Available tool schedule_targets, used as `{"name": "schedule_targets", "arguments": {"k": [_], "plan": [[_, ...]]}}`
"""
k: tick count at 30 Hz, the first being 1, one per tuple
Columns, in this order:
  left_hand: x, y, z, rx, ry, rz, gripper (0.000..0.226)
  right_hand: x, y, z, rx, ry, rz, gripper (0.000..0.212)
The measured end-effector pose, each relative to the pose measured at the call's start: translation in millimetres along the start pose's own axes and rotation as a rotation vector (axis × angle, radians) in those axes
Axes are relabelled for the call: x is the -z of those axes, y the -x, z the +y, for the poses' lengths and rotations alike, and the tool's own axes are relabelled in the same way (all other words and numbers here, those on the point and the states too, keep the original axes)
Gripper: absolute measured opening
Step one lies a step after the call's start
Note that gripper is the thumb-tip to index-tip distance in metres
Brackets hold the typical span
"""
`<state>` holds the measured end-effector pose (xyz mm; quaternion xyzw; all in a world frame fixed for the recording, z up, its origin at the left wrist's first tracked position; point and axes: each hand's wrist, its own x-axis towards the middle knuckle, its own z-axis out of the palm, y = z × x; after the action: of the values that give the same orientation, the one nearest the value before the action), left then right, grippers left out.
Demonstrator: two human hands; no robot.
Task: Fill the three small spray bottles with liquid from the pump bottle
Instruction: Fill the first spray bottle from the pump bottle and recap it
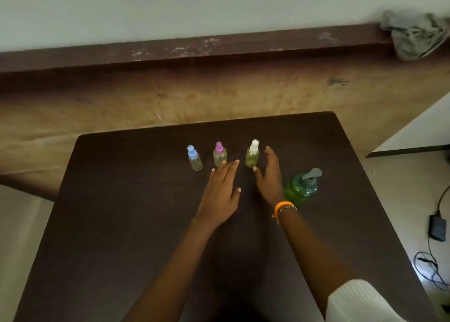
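Three small spray bottles stand upright in a row on the dark table: one with a blue cap, one with a pink cap and one with a white cap. All three hold yellowish-green liquid. A green pump bottle stands to the right, nearer to me. My left hand lies flat and open, fingertips just in front of the pink-capped bottle. My right hand is open on edge, just right of the white-capped bottle, holding nothing.
A wooden ledge runs along the wall behind the table, with a grey cloth at its right end. On the floor to the right lie a black adapter and cables. A white surface edge juts in at the right.
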<state>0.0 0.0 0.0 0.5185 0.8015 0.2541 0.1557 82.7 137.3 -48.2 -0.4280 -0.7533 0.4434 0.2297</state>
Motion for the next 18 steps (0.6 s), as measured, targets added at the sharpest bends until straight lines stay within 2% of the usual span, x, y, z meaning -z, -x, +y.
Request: {"name": "schedule_targets", "arguments": {"k": [5, 9, 11, 15, 18], "plan": [[2, -9, -9, 0.122, 0.173, 0.002, 0.066, -13, -30, 0, 0.023, 0.036, -0.050, 0.068], [1, -10, -10, 0.134, 0.230, -0.010, 0.065, -20, -29, 2, -0.050, 0.011, -0.033, 0.033], [1, -10, -9, 0.139, 0.249, -0.018, 0.065, -19, -18, -4, -0.137, -0.075, -0.027, 0.023], [5, -10, -3, 0.130, 0.315, 0.009, 0.063, -6, 21, -30, -0.177, -0.219, -0.067, 0.023], [11, -4, 8, 0.056, 0.344, 0.094, 0.052, 6, 49, -50, -0.157, -0.286, -0.028, 0.027]]}}
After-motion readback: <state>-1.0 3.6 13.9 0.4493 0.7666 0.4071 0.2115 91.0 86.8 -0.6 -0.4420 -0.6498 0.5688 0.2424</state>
